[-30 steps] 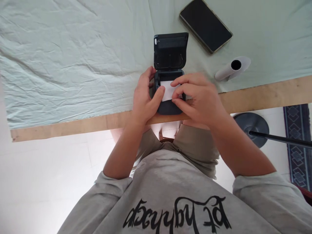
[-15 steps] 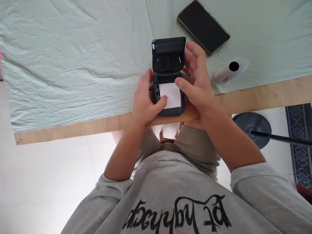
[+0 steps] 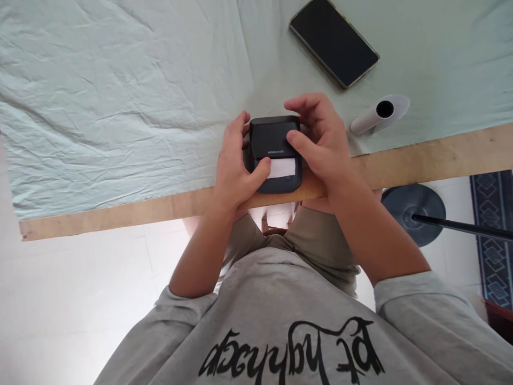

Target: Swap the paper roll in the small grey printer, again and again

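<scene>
A small black portable label printer (image 3: 274, 137) rests at the table's near edge, its lid down. A strip of white paper (image 3: 284, 168) comes out from under the lid's front edge and lies over the printer's front. My left hand (image 3: 236, 160) grips the printer's left side, with the thumb pressing on the paper and the fingers along the side wall. My right hand (image 3: 323, 136) is round the right side, its thumb on the lid and its index finger raised behind the far corner. The other right fingers are partly hidden beside the printer.
A dark phone (image 3: 334, 43) lies on the pale green cloth (image 3: 160, 96) beyond my right hand. A white paper roll (image 3: 364, 120) with a dark core lies to the right. The wooden table edge (image 3: 420, 145) runs before me; a round black stand base (image 3: 414, 214) is on the floor.
The printer's lid was standing up and has swung down shut, covering most of the white paper. My right hand came toward me with it; my left thumb stays on the paper.
</scene>
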`<state>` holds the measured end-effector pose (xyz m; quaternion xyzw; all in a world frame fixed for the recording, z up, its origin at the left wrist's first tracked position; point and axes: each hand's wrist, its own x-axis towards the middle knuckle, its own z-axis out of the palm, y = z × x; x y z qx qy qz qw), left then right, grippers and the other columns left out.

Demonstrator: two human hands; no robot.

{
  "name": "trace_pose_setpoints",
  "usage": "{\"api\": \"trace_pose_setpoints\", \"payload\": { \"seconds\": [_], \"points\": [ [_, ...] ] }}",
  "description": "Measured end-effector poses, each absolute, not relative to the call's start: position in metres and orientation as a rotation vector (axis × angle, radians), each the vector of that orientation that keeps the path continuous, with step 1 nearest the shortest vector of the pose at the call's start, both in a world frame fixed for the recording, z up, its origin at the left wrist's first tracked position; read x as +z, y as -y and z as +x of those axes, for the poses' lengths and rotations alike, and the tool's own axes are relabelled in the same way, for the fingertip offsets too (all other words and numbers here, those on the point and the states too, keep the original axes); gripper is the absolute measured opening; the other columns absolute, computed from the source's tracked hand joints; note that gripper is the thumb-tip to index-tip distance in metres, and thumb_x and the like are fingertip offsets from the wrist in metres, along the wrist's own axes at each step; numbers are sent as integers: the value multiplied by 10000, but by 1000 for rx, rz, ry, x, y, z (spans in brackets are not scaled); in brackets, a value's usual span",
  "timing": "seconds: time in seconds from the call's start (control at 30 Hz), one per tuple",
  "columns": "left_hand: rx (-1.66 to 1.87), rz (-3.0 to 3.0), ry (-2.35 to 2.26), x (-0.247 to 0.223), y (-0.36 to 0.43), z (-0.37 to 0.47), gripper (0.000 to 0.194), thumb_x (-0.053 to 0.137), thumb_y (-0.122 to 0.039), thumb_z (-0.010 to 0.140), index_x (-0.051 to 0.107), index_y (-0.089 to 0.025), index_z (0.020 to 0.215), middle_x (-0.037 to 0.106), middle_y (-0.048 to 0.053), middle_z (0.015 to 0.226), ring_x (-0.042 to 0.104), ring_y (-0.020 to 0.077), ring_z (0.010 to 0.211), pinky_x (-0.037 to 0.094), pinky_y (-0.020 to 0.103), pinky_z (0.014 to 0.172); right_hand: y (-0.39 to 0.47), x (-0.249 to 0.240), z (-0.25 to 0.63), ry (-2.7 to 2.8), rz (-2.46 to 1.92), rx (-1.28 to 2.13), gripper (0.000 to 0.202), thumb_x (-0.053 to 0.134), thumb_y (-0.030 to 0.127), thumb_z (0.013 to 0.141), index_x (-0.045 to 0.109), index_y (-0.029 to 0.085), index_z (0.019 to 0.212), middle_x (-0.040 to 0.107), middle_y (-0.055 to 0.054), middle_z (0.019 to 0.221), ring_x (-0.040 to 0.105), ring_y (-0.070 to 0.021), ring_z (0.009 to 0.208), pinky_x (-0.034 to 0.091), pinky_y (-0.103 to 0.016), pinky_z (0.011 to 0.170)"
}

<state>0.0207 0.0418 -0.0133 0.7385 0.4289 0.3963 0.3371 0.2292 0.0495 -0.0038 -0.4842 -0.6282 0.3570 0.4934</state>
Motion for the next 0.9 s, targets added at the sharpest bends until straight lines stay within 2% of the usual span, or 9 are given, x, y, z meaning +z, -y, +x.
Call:
{"api": "trace_pose_setpoints", "payload": {
  "seconds": [0.1,0.2,0.3,0.4,0.6,0.73,0.83,0.9],
  "points": [
    [1059,1826,-1154,-9,-43,24,569,453,-713,999,508,-360,1442,575,67,1488,565,288,1377,496,476,1154,-50,-3,229,1586,-1178,871,267,652,412,879,603,325,1127,709,-26,1243,658,-243,1204,553,-457,1069],
    [1087,1737,-1228,-5,-45,27,484,483,-658,1024,603,-312,1341,662,56,1404,625,264,1315,508,455,1144,-51,1,231,1653,-1125,877,147,641,344,871,629,294,1009,724,-26,1188,661,-229,1187,548,-462,1085],
    [1107,1726,-1209,-4,-47,28,491,572,-646,993,624,-270,1305,688,73,1360,664,256,1264,552,423,1089,-53,6,234,1735,-1122,908,50,642,310,866,634,287,909,708,-29,1212,658,-221,1172,546,-468,1096],
    [1120,1704,-1172,-4,-48,27,472,610,-614,986,623,-265,1304,686,83,1358,669,253,1258,568,406,1067,-55,8,235,1814,-1070,938,7,614,305,893,615,305,899,680,-30,1258,622,-221,1245,522,-468,1128],
    [1106,1729,-1200,-4,-48,28,478,581,-645,987,611,-280,1294,689,77,1344,665,251,1260,558,416,1084,-47,8,231,1873,-1119,869,137,499,277,952,598,330,1031,626,-28,1377,563,-206,1351,475,-466,1184],
    [1111,1736,-1231,-4,-47,29,523,537,-685,989,589,-289,1327,678,81,1358,654,260,1275,533,441,1113,-42,6,230,1731,-1190,890,208,438,387,1004,602,334,1121,653,-8,1379,565,-210,1361,454,-451,1211],
    [1031,1818,-1256,2,-40,26,506,497,-643,1023,561,-289,1379,657,87,1393,626,267,1311,502,450,1142,-41,5,231,1637,-1185,914,276,392,456,1025,615,319,1114,679,-11,1344,594,-215,1332,466,-444,1196],
    [920,1953,-1265,9,-31,22,560,508,-621,1021,519,-251,1441,613,117,1448,577,297,1364,459,479,1178,-41,4,232,1614,-1160,921,282,397,464,1026,622,313,1103,685,-9,1331,615,-214,1309,475,-442,1182]
  ]
}}
